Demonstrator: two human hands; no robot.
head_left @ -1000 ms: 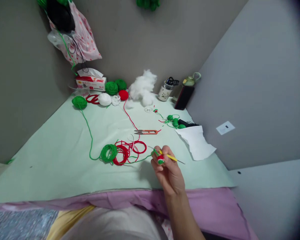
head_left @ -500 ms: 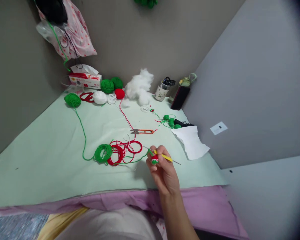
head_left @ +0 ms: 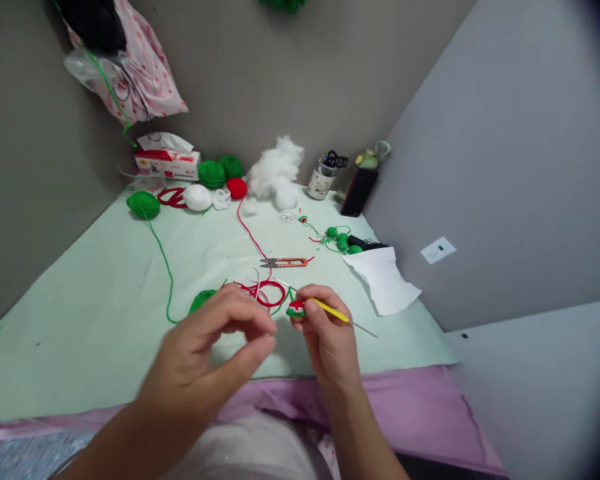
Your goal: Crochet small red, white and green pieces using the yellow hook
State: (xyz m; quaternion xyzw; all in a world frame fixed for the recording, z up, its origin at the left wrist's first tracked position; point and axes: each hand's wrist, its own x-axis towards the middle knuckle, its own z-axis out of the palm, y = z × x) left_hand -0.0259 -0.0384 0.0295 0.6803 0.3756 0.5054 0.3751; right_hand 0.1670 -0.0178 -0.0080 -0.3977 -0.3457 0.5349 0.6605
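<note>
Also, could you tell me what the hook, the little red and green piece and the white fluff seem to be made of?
The hook looks like thin grey metal with a glossy yellow grip, probably plastic. The little piece looks like worked yarn, matt, its stitches too small to see. The white fluff looks like loose fibre stuffing, soft and wispy-edged.

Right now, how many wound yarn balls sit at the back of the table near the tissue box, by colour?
Green balls: 3
Red ball: 1
White ball: 1
Total: 5
</note>
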